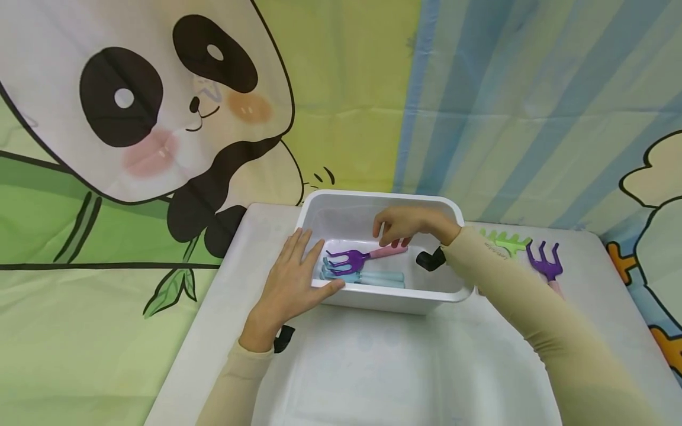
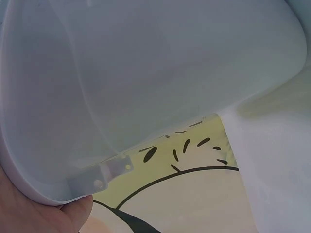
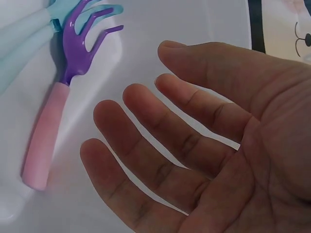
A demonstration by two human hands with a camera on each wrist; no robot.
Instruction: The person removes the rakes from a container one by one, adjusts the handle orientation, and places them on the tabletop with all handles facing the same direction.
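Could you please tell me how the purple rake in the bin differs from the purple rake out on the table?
The rake in the bin lies inside the white bin, just below the right hand; the rake on the table lies outside it, beside a green rake. The bin rake's tines point left and its pink handle shows whole; the table rake's tines point away and its handle is mostly hidden by the sleeve. Both have purple heads.

A purple-headed, pink-handled toy rake [image 1: 362, 256] lies flat in the white bin [image 1: 383, 201], seemingly atop light-blue ones.
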